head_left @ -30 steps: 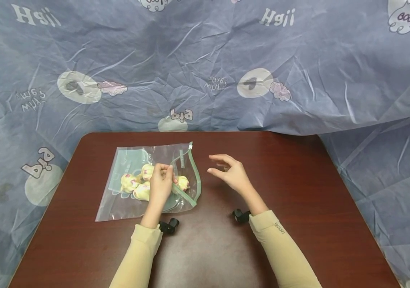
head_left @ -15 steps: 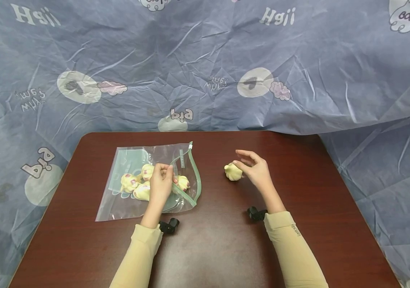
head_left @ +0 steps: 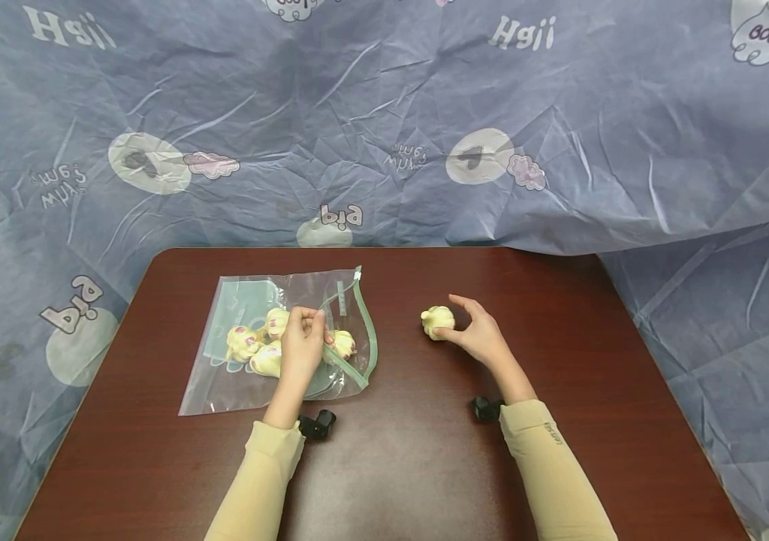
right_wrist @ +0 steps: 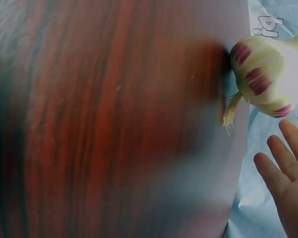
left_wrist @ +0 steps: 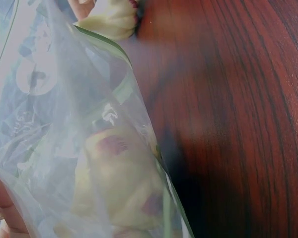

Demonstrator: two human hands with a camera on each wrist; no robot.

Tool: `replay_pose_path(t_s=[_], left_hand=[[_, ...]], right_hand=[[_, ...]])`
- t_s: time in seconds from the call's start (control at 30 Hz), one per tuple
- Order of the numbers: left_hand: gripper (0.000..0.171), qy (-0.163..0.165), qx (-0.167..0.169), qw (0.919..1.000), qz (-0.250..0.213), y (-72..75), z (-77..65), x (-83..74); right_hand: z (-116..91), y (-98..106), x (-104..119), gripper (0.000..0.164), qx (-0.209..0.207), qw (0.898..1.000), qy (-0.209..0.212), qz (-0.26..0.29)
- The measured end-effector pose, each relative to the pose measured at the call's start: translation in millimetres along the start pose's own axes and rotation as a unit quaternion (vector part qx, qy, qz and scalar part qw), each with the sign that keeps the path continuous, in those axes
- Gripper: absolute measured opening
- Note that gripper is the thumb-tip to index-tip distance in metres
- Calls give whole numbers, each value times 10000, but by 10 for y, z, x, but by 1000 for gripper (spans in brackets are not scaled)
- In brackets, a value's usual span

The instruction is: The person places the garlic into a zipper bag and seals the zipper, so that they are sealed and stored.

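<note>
My left hand point(head_left: 302, 347) pinches the near lip of a clear zip bag point(head_left: 203, 389) with green edging, which lies on the left of the table. Several garlic bulbs point(head_left: 242, 343) show through its plastic; one bulb point(left_wrist: 120, 181) fills much of the left wrist view. To the right of the bag, a single pale garlic bulb point(head_left: 435, 320) rests on the table. Beside it is my right hand point(head_left: 481, 340), thumb and index finger spread apart; whether the thumb touches the bulb I cannot tell. In the right wrist view, straight fingers point(right_wrist: 288, 158) lie just below the purple-streaked bulb point(right_wrist: 263, 74).
Dark reddish-brown wood makes up the tabletop point(head_left: 560, 323). Behind and at the sides hangs a crumpled blue printed cloth point(head_left: 384, 128). Each wrist carries a small black camera point(head_left: 318, 425). The bag's mouth, with a white slider point(head_left: 357, 275) at its far corner, faces right.
My right hand has moved right, away from the bag. The single garlic bulb has come into view beside it, its stem tilting slightly differently since half a second ago. My left hand stays put.
</note>
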State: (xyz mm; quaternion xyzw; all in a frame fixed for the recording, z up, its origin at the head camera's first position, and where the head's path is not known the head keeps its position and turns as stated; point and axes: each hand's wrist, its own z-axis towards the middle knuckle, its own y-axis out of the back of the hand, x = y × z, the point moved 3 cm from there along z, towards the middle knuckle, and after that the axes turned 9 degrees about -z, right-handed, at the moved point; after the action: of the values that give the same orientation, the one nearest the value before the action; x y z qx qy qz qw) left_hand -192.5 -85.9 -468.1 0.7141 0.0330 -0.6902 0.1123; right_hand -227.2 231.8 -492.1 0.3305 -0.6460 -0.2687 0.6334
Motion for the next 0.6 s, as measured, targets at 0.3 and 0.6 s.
replay_pose_path(t_s=[0.3,0.6], left_hand=[[17,-56,-33,10000,47,-3,-10,-21],[19,-63,-6,10000,48,-8,-3,-10]], right_hand=[[14,-116,25,95,289,9968,352,-659],[52,-201,51,96,251,9965,261,-757]])
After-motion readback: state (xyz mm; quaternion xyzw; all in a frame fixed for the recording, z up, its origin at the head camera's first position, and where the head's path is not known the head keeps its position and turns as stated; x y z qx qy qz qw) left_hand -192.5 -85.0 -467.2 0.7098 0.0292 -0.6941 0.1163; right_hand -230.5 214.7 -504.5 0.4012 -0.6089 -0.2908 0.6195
